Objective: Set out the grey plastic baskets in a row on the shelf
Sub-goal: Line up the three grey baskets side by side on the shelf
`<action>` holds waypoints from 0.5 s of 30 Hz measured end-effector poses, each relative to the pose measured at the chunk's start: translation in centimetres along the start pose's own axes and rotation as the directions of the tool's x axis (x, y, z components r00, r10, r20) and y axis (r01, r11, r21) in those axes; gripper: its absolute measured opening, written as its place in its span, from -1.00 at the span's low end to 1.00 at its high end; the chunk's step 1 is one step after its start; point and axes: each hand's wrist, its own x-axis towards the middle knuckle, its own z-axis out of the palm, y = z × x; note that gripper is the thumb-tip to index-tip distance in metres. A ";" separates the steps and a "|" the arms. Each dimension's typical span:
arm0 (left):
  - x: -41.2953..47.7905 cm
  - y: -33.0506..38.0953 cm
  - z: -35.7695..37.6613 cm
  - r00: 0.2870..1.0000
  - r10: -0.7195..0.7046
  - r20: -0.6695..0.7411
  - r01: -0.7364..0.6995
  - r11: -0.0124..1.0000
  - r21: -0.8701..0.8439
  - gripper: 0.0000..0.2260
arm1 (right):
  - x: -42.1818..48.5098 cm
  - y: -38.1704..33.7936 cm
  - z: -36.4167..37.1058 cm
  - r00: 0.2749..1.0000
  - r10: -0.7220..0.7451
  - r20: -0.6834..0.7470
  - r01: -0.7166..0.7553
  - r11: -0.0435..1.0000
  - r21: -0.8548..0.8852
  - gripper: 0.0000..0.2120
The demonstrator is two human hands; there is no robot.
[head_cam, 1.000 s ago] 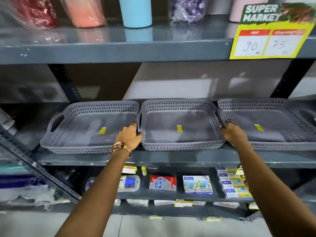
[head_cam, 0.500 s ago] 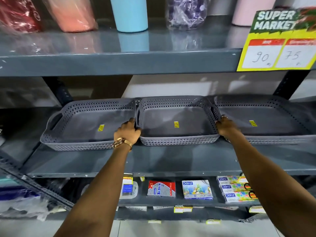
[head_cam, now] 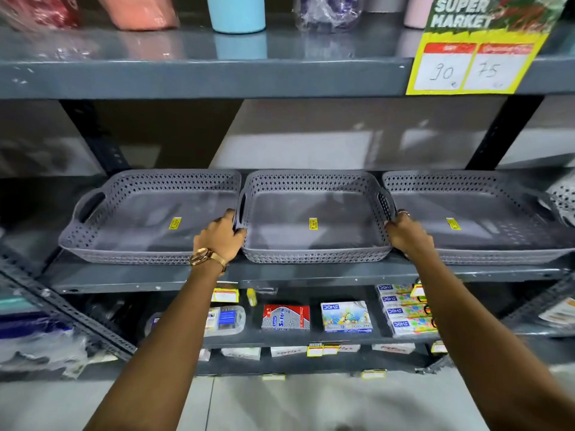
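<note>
Pushed back a touch since a moment ago, the middle basket (head_cam: pixel 314 219) now sits deeper on the shelf (head_cam: pixel 280 275), its front rim further in from the shelf edge, and both hands have travelled in with it. Left hand (head_cam: pixel 219 233) is clamped on the basket's left handle at 9 o'clock, fingers curled over the rim by the slot; a gold watch (head_cam: pixel 207 256) shows on that wrist. Right hand (head_cam: pixel 404 233) grips the opposite handle at 3 o'clock, fingers hooked over the edge, a ring just visible on one finger. So both hands are grasping the same basket, one at each end.

Three grey baskets stand in a line on this shelf. Left basket (head_cam: pixel 149 219) lies at 9 o'clock of the middle one, its right rim touching or just beside the left hand. Right basket (head_cam: pixel 476 219) lies at 3 o'clock, its left rim hard up against the right hand. Each carries a small yellow sticker on its floor. All three sit flat, long sides facing out.

Up at 12 o'clock, the higher shelf holds a blue cup (head_cam: pixel 236 14) and wrapped goods, blurred. A yellow price sign (head_cam: pixel 479 48) reading 90 and 75 hangs from its edge at 1 o'clock. Down at 6 o'clock, small boxed packs (head_cam: pixel 345 315) line the lower shelf
</note>
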 end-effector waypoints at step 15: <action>-2.5 -1.0 0.1 1.000 0.000 -0.007 0.000 1.000 -0.012 -0.50 | -2.2 1.3 -0.3 0.996 -0.084 -0.007 0.084 0.996 -0.015 -0.76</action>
